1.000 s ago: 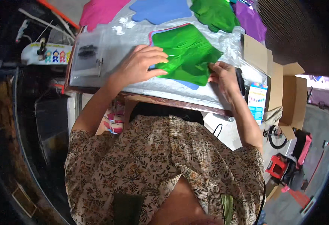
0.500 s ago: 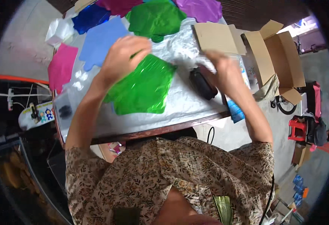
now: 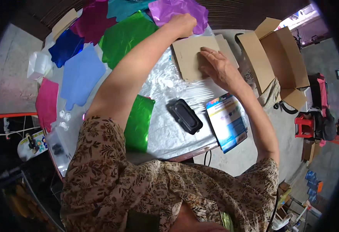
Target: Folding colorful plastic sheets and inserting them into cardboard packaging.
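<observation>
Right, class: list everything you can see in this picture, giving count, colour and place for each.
flat brown cardboard sheets: a few, stacked under both hands
folded shiny green foil piece: one, near table edge
black oblong case: one, table centre
blue printed card pack: one, overhanging right edge
open brown cardboard box: one, right of table
coloured foil shapes: several, far left
left hand: fisted, at sheets' far edge
right hand: flat on sheets

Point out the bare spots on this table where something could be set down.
Bare plastic-covered table lies between the green foil sheet and black case. Crowded: foil shapes at the far left, and cardboard pieces under both hands.
</observation>
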`<state>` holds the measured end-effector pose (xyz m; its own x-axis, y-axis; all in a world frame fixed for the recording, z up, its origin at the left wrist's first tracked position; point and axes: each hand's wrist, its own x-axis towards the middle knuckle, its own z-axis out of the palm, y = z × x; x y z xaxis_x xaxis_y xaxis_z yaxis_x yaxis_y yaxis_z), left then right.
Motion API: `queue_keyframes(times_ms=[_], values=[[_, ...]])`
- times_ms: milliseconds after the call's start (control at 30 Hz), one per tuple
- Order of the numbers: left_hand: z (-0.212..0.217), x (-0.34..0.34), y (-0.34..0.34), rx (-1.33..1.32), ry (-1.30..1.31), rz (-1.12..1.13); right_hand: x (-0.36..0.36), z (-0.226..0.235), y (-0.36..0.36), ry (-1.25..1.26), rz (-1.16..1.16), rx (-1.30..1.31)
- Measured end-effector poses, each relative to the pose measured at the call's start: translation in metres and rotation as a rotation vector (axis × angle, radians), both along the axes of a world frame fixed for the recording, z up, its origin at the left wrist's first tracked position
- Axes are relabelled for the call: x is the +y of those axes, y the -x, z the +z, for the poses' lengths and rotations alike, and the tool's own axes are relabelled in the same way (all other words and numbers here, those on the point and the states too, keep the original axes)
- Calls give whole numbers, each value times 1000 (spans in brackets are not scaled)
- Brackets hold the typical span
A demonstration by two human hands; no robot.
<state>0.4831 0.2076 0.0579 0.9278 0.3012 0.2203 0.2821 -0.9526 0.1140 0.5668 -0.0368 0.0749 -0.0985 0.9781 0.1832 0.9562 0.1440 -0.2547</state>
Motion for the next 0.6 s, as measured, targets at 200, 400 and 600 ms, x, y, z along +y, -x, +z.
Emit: queue_keyframes(times_ms=[200,400,600], values=[[-8,-6,-8,118,-96,-30,-3,12,0,41,26,45],[-26,5,-4,-96,45,97,3,19,-8,54,43,57],[-42,21,4,-462,563,435,30,22,-33,-29,57,19]])
